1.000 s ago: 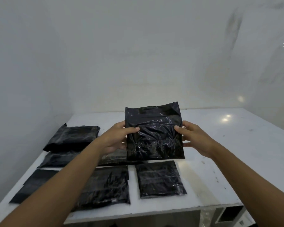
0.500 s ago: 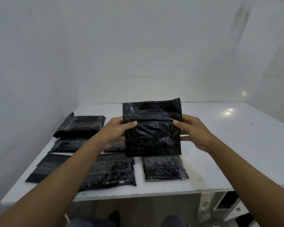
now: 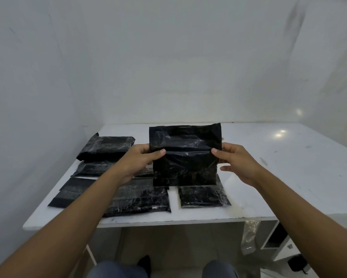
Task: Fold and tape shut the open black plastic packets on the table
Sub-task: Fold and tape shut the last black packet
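Person holds one black plastic packet (image 3: 185, 157) upright w/ both hands, lifted off the white table (image 3: 278, 167), roughly over its middle. The left hand (image 3: 137, 160) pinches the packet's left edge, thumb across the near face, fingers curled behind. The right hand (image 3: 235, 159) pinches the right edge the same way, thumb in front; one lower finger sticks out free under the grip. Plastic is opaque, so contents not visible. Top part looks flat & creased. Can't tell if the mouth is open.

Lying on the table are 5 more, all black, contents hidden:
- bulky packet (image 3: 106, 146), back left
- thin packet (image 3: 94, 168), just in front of it
- flat packet (image 3: 74, 192), left front
- wide packet (image 3: 140, 197), front middle, partly covered by the left forearm
- small packet (image 3: 203, 195), front right, far end hidden behind the held one

A black sliver shows btwn left hand & held packet, too little to ID.

A clear plastic scrap (image 3: 248, 236) hangs below the table edge, right side. The jeans (image 3: 116, 270) at the knees are cut off at the bottom. There's a dark object (image 3: 297, 262) on the floor at right, blurred, no ID.
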